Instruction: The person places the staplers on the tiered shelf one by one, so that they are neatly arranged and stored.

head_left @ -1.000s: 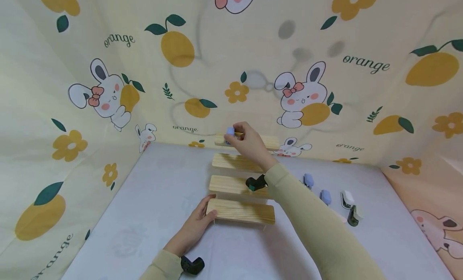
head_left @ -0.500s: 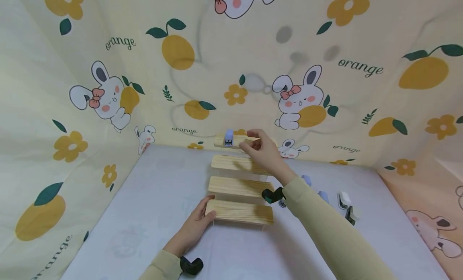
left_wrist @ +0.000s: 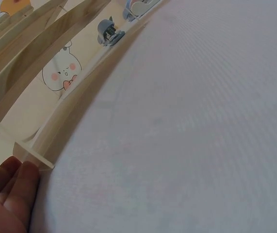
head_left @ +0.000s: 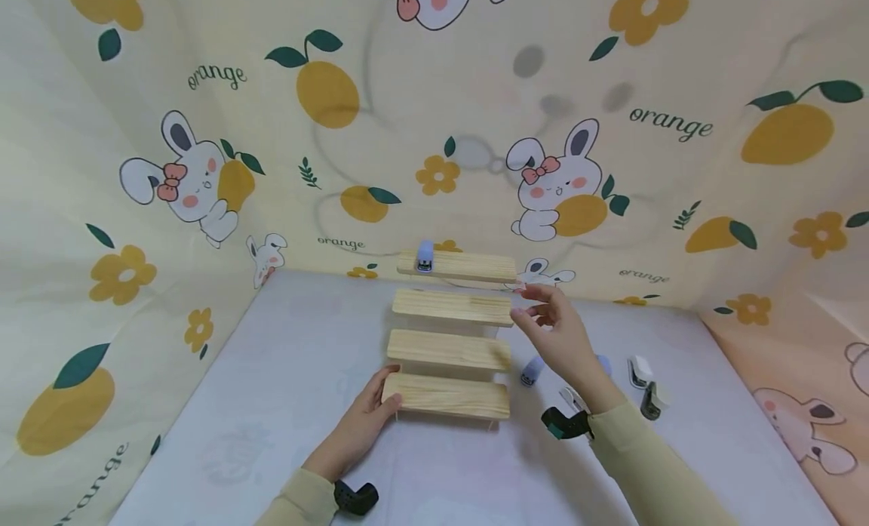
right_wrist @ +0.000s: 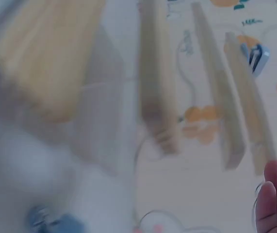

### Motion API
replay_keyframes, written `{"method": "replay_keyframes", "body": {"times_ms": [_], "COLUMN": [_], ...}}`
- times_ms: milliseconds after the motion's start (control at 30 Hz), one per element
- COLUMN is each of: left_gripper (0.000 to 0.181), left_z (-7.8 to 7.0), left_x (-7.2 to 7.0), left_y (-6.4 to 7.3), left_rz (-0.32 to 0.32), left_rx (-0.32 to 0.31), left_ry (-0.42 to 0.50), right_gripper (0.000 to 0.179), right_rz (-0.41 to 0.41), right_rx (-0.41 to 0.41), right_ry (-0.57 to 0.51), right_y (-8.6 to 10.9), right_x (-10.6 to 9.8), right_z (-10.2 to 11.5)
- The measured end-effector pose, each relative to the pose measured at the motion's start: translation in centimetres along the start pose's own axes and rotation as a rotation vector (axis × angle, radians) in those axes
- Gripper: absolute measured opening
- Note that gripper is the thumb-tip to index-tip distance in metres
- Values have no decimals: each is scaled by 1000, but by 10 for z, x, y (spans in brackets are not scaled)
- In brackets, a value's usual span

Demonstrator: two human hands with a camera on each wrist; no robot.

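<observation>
A four-step wooden display rack (head_left: 448, 350) stands on the table. A small light-blue stapler (head_left: 425, 256) sits upright near the left end of its top step; the right wrist view also shows this stapler (right_wrist: 257, 59). My left hand (head_left: 360, 420) grips the left end of the lowest step, thumb at the front and fingers behind. In the left wrist view its fingers (left_wrist: 24, 184) are beside a thin support of the rack. My right hand (head_left: 560, 333) is off the right end of the rack, holding nothing, fingers loosely bent and apart.
Right of the rack lie a blue stapler (head_left: 532, 370), a white-and-silver stapler (head_left: 572, 398) partly behind my wrist, a white stapler (head_left: 640, 371) and a dark stapler with a pale top (head_left: 653, 401). A patterned cloth wall (head_left: 380, 164) rises behind the table.
My right hand has let go of the blue stapler on the top step and moved right and down, away from the rack. The left hand keeps its hold on the lowest step.
</observation>
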State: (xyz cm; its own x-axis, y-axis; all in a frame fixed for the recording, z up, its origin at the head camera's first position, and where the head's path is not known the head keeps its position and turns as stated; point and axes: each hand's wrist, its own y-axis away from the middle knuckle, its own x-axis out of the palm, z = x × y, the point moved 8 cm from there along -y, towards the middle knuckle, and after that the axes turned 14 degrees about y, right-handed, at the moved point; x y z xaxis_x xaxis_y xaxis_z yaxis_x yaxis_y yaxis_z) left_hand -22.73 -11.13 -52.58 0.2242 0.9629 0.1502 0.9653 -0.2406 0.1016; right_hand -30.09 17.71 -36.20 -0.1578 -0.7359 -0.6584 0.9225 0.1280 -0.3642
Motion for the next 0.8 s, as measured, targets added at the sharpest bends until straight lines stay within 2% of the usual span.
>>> {"method": "replay_keyframes", "body": {"times_ms": [167, 300, 433, 533, 800], "left_gripper": [58, 58, 60, 61, 64], "left_z": [0, 3, 4, 3, 3], "left_x": [-1, -1, -2, -2, -3], "left_y": [-1, -3, -3, -3, -1], "left_rz": [-5, -6, -9, -9, -11], "left_rx": [14, 9, 3, 6, 10], "left_ry": [14, 3, -13, -20, -18], "right_gripper": [56, 63, 69, 75, 87], "right_rz": [-7, 7, 17, 42, 94], "right_rx": [84, 165, 213, 260, 350], "right_ry": [4, 49, 93, 80, 45], "right_y": [22, 39, 52, 60, 72], "right_x": [-1, 3, 9, 16, 31], "right_z": [-28, -50, -68, -82, -99]}}
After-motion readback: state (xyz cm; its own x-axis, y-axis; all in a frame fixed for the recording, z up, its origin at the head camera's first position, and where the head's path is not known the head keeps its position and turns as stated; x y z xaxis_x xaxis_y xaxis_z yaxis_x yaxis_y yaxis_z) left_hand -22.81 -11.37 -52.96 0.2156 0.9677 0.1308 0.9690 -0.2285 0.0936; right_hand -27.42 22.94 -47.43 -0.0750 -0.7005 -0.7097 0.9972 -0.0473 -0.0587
